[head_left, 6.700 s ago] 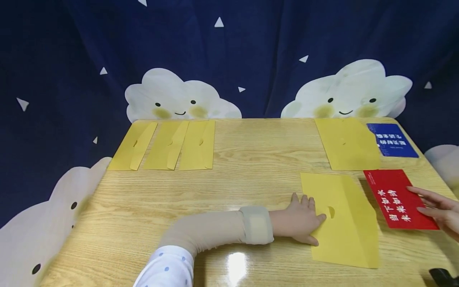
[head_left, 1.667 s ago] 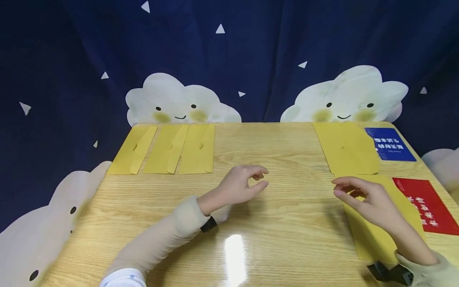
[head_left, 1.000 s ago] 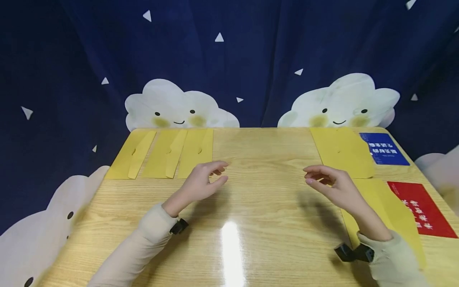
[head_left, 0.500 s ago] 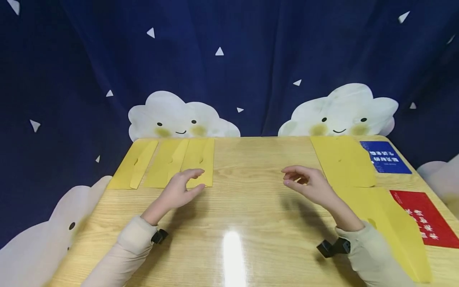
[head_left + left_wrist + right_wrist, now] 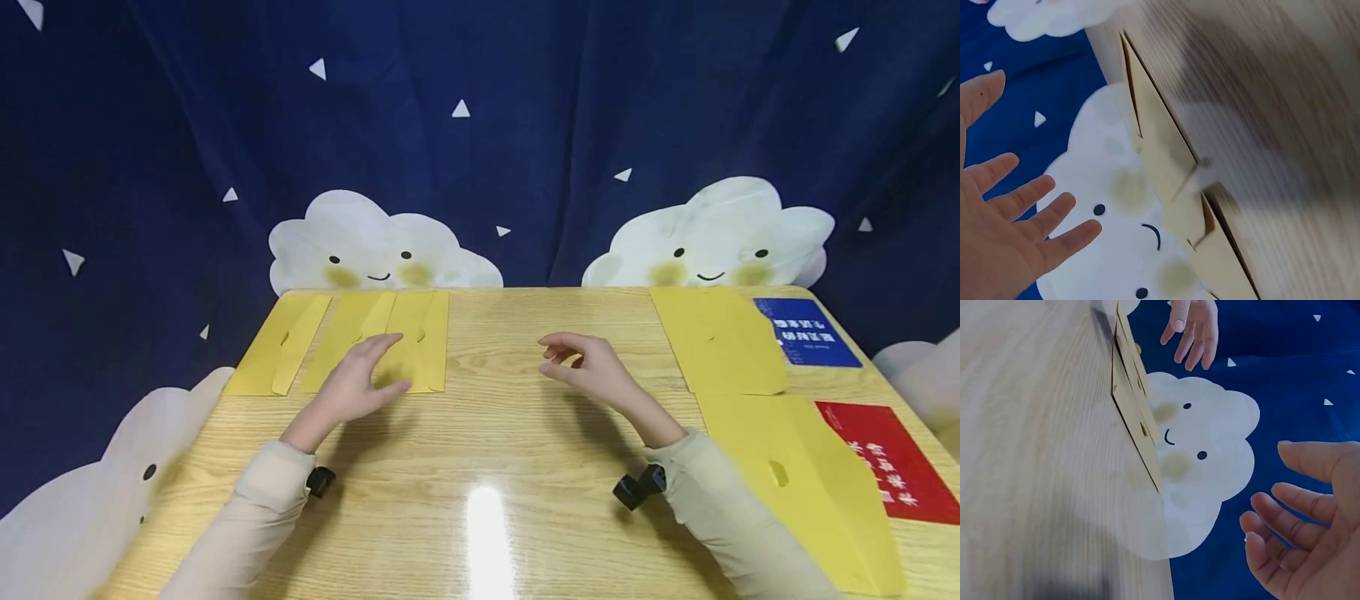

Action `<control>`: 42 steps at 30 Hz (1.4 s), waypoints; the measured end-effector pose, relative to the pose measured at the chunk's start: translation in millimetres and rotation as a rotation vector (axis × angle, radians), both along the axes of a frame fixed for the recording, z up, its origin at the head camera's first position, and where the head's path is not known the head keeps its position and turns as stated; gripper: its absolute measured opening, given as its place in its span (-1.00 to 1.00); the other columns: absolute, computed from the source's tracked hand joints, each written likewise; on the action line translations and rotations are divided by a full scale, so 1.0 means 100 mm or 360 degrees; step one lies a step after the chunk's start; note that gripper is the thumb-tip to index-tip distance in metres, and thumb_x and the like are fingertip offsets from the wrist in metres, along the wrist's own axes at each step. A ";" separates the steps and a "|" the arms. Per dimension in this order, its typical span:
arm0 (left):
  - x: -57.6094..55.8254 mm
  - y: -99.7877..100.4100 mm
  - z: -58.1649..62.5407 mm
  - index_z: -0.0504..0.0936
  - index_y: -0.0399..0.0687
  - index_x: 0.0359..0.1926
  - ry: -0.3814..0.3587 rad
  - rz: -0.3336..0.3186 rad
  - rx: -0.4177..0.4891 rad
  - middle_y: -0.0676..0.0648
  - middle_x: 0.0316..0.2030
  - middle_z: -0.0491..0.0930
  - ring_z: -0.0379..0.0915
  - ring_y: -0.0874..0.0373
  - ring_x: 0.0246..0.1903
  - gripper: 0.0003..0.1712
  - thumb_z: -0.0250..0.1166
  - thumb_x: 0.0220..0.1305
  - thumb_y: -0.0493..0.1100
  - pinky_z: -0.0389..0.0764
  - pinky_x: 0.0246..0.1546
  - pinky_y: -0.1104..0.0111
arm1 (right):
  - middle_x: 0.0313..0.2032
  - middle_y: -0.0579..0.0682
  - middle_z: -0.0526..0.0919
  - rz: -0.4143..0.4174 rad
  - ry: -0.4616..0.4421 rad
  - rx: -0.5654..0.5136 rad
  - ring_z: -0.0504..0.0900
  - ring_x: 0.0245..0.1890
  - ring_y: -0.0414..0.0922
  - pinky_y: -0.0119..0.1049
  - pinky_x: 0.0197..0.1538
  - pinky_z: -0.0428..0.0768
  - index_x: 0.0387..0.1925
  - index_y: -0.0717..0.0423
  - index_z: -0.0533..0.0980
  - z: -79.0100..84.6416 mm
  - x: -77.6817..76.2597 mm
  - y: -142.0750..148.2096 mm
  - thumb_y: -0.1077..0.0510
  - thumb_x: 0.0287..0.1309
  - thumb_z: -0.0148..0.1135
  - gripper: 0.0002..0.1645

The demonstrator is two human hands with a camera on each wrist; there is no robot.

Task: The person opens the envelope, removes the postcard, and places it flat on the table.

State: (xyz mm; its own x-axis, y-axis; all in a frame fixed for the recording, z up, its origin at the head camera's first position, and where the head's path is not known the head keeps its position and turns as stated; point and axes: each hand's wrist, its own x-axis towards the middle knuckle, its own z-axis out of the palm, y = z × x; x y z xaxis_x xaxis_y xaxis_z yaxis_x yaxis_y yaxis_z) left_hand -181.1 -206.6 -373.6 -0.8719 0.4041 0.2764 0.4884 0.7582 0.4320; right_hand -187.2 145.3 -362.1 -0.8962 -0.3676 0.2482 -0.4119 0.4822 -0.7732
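My left hand [image 5: 351, 385] hovers with spread, relaxed fingers, overlapping the middle envelope [image 5: 336, 337] of three yellow ones at the back left. Beside that lie the left envelope [image 5: 273, 350] and the right one [image 5: 411, 354], each with its flap along the right side. Over the middle of the table my right hand [image 5: 588, 367] is raised, fingers loosely bent and holding nothing. On the right side lie two wider yellow envelopes, one at the back [image 5: 720, 346] and one nearer [image 5: 795, 475]. A blue card [image 5: 813, 333] and a red card [image 5: 892, 458] lie partly hidden at their right edges.
The wooden table [image 5: 495, 433] reaches back to a dark blue curtain [image 5: 510, 125] printed with white clouds. Black wrist cameras, such as the right one [image 5: 637, 487], hang below both wrists.
Earlier my right hand held the red card and my left touched the near envelope, which has since shifted right; the card now lies down. Lately both hands have moved left, the right one farther.
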 end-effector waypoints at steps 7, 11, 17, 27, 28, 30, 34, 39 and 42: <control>-0.16 -0.13 -0.06 0.12 -0.15 0.35 -0.0175 0.0056 -0.0099 -0.33 0.29 0.08 -0.02 -0.29 0.24 -0.06 0.33 0.04 0.11 0.17 0.09 -0.16 | -0.19 0.13 0.61 0.0073 0.0071 0.0076 0.56 -0.19 0.02 -0.27 -0.29 0.51 0.03 0.26 0.48 -0.04 -0.20 -0.24 0.15 -0.03 0.34 -0.45; -0.24 -0.20 -0.09 0.06 -0.13 0.37 -0.0236 0.0075 -0.0163 -0.34 0.31 0.00 -0.11 -0.31 0.26 0.00 0.33 0.02 0.13 0.14 0.09 -0.19 | -0.06 0.19 0.56 0.0127 0.0040 0.0138 0.52 -0.10 0.09 -0.16 -0.20 0.53 0.10 0.25 0.42 -0.10 -0.31 -0.38 0.09 -0.04 0.34 -0.36; -0.35 -0.27 -0.16 0.04 -0.14 0.38 -0.0253 0.0101 -0.0257 -0.33 0.32 -0.03 -0.16 -0.34 0.27 0.04 0.32 0.01 0.18 0.09 0.09 -0.22 | 0.13 0.22 0.41 0.0144 -0.0035 0.0250 0.40 0.07 0.17 -0.01 0.03 0.41 0.21 0.25 0.31 -0.20 -0.44 -0.57 0.05 -0.05 0.36 -0.21; -0.56 -0.30 -0.19 0.03 -0.12 0.38 -0.0392 0.0200 -0.0472 -0.28 0.36 -0.10 -0.30 -0.33 0.30 0.06 0.29 0.00 0.25 -0.10 -0.02 -0.41 | 0.30 0.22 0.16 0.0270 -0.0098 0.0603 0.05 0.30 0.15 0.04 0.27 0.00 0.33 0.18 0.13 -0.41 -0.63 -0.96 -0.12 -0.01 0.31 -0.03; -0.58 -0.28 -0.19 0.03 -0.11 0.39 -0.0404 0.0200 -0.0480 -0.28 0.36 -0.10 -0.32 -0.32 0.30 0.07 0.29 -0.01 0.26 -0.11 -0.02 -0.41 | 0.30 0.21 0.15 0.0262 -0.0114 0.0630 0.04 0.30 0.16 0.06 0.26 0.01 0.34 0.16 0.12 -0.42 -0.65 -0.98 -0.13 -0.01 0.30 -0.03; -0.63 -0.27 -0.19 0.01 -0.10 0.39 -0.0435 0.0198 -0.0503 -0.28 0.36 -0.12 -0.33 -0.32 0.30 0.08 0.29 -0.01 0.27 -0.12 -0.02 -0.42 | 0.32 0.19 0.12 0.0240 -0.0139 0.0694 0.01 0.31 0.17 0.10 0.24 0.04 0.35 0.11 0.10 -0.45 -0.68 -1.03 -0.17 -0.01 0.29 -0.02; -0.70 -0.25 -0.21 -0.02 -0.08 0.40 -0.0510 0.0203 -0.0537 -0.28 0.37 -0.16 -0.38 -0.31 0.31 0.11 0.28 -0.03 0.31 -0.17 -0.01 -0.41 | 0.34 0.16 0.07 0.0221 -0.0197 0.0781 -0.04 0.31 0.20 0.19 0.19 0.06 0.37 0.06 0.07 -0.50 -0.74 -1.12 -0.22 -0.03 0.27 0.02; -0.75 -0.23 -0.24 -0.01 -0.07 0.40 -0.0570 0.0162 -0.0570 -0.26 0.38 -0.19 -0.42 -0.28 0.32 0.13 0.29 -0.05 0.32 -0.22 -0.01 -0.42 | 0.36 0.10 0.03 0.0216 -0.0246 0.0882 -0.11 0.33 0.20 0.21 0.19 -0.02 0.38 -0.02 0.05 -0.55 -0.77 -1.25 -0.30 -0.02 0.21 0.01; -0.77 -0.20 -0.26 0.02 -0.08 0.39 -0.0600 0.0109 -0.0589 -0.24 0.38 -0.17 -0.45 -0.28 0.32 0.11 0.29 -0.05 0.31 -0.27 -0.02 -0.43 | 0.37 0.05 0.02 0.0212 -0.0263 0.0949 -0.14 0.34 0.17 0.21 0.20 -0.07 0.38 -0.07 0.05 -0.56 -0.76 -1.31 -0.34 0.00 0.15 -0.01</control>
State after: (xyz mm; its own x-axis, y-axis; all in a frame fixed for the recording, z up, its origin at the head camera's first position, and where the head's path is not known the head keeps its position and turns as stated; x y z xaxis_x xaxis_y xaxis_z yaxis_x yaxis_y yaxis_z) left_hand -258.0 -226.5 -399.3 -0.9112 0.3537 -0.2115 0.2948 0.9180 0.2653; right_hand -263.5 13.8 -418.3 -0.8422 -0.5110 -0.1716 -0.3960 0.8025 -0.4462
